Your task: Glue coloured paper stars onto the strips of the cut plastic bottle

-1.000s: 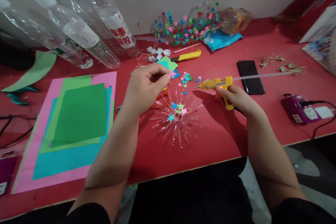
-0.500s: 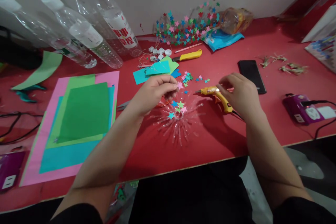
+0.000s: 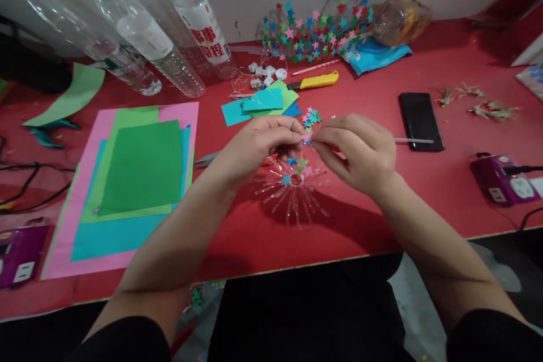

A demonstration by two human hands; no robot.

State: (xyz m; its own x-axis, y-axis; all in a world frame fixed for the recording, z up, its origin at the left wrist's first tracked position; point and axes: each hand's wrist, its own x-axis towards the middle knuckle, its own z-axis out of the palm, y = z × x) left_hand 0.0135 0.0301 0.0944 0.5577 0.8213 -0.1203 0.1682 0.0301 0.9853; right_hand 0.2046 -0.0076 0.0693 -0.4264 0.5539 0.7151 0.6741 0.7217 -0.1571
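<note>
My left hand [image 3: 269, 141] pinches a small pink star [image 3: 306, 137] between thumb and fingers, over the red table [image 3: 254, 237]. My right hand [image 3: 365, 150] has its fingertips drawn together at the star's edge — whether they grip it too, I cannot tell. Nearer me lies a clear plastic piece [image 3: 292, 201], thin strips splayed around its ring, with at least 4 paper stars on it. With so small a star, 1 uneven tug between my 2 hands could crease it or flick it among the loose stars [image 3: 313, 116] just beyond. If a wrist sinks, it could bend those strips. The scissors [image 3: 207, 159] poke out beside my left forearm — a careless sideways sweep might nick my skin.
</note>
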